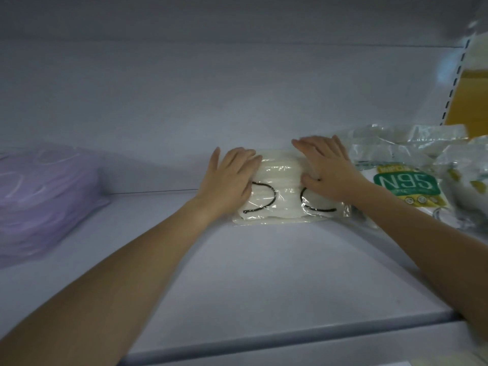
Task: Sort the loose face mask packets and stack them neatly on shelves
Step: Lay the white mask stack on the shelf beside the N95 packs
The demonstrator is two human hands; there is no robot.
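At the centre of the frame, on the white shelf (237,265), lies a clear packet of white masks (277,199) with black ear loops showing through the plastic. My left hand (232,175) rests flat on its left end, fingers straight and close together, pointing toward the back wall. My right hand (327,167) lies on its right end, fingers spread over the far edge and the thumb pressed down on the front of the packet. My two hands are apart, with the middle of the packet bare between them. Just right of it, touching its crinkled edge, sits a packet marked N95 (406,186), with more clear packets (464,175) beyond at the right edge. At centre left of the frame, well apart, lies a blurred stack of purple mask packets (45,199).
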